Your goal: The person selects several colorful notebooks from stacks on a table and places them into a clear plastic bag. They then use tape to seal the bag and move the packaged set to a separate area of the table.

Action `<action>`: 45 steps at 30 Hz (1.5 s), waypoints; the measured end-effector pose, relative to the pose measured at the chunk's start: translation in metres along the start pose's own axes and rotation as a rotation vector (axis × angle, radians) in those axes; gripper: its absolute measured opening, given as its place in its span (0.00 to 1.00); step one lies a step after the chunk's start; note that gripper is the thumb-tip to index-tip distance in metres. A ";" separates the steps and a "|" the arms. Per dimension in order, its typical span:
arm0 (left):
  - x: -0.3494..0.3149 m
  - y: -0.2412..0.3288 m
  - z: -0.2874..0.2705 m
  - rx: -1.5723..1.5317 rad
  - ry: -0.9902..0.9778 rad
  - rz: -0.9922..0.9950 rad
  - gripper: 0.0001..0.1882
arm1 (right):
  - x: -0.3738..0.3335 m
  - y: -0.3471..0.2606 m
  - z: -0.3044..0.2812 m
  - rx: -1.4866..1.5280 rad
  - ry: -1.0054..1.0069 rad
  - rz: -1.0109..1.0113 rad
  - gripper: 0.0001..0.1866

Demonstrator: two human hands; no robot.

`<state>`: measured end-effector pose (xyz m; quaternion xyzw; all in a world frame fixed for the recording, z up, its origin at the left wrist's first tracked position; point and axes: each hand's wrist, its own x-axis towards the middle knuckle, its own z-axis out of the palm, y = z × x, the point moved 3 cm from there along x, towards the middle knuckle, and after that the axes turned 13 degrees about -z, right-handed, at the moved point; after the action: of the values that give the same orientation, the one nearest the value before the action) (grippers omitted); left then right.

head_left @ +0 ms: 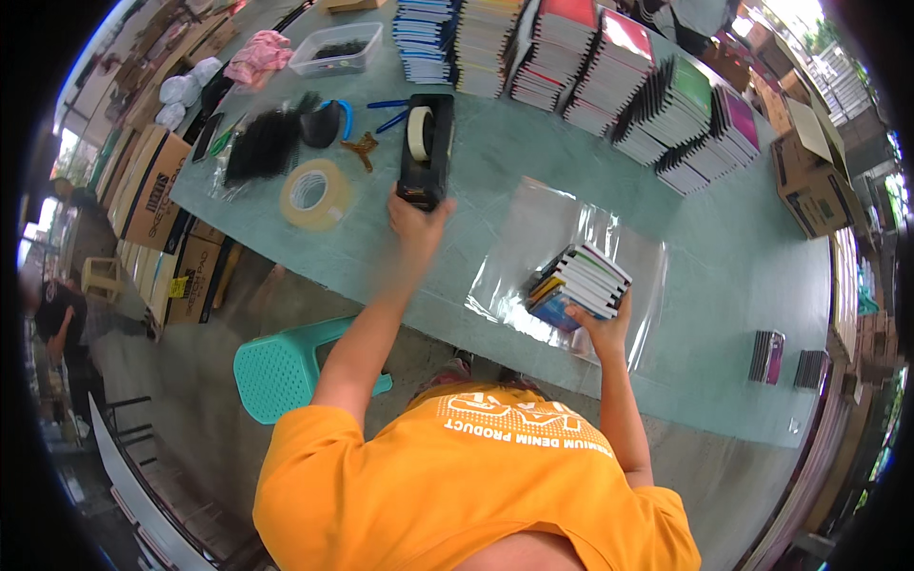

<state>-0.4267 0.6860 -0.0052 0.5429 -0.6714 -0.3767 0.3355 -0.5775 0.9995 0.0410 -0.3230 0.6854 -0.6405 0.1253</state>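
Notebook stack (578, 284) sits on a clear plastic sheet (571, 238) spread on the green table (724, 285), near the table's front edge, just right of centre in head view. Stack looks tilted, not lying flat: spines/edges fan toward lower left, covers face up & right; long axis runs roughly lower left to upper right. Right hand (602, 328) is under/behind the stack's near side, fingers curled onto its lower edge, thumb side hidden, so grip is partly closed on the stack. Left hand (416, 217) reaches fwd w/ arm straight, fingers wrapped on the near end of a black tape dispenser (426, 147); dispenser's long axis runs away from the person, tape roll mounted at its far part. Left of the dispenser: loose roll of clear tape (312, 193) flat on the table, then a pile of black combs/bindings (262, 143) & a clear plastic tub (336, 48) further back. Rows of more notebooks (657, 95) stand along the table's far side. Teal plastic stool (281, 366) on the floor below the left arm. Cardboard boxes (157, 190) stacked at far left.
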 end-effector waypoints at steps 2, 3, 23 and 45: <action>0.028 -0.005 0.020 -0.075 0.057 0.089 0.50 | 0.001 0.005 0.000 0.221 0.000 0.124 0.39; 0.032 -0.009 0.025 -0.109 0.077 0.131 0.50 | 0.000 0.010 -0.001 0.332 0.008 0.190 0.39; 0.056 0.031 -0.046 0.151 -0.138 0.206 0.12 | 0.007 -0.004 -0.034 -0.143 -0.217 -0.121 0.42; 0.169 0.007 -0.037 1.039 -0.159 0.194 0.20 | 0.013 -0.005 -0.041 -0.046 -0.045 0.020 0.43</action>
<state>-0.4299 0.5157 0.0259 0.5429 -0.8398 -0.0021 0.0039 -0.6103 1.0246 0.0551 -0.3331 0.7003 -0.6157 0.1396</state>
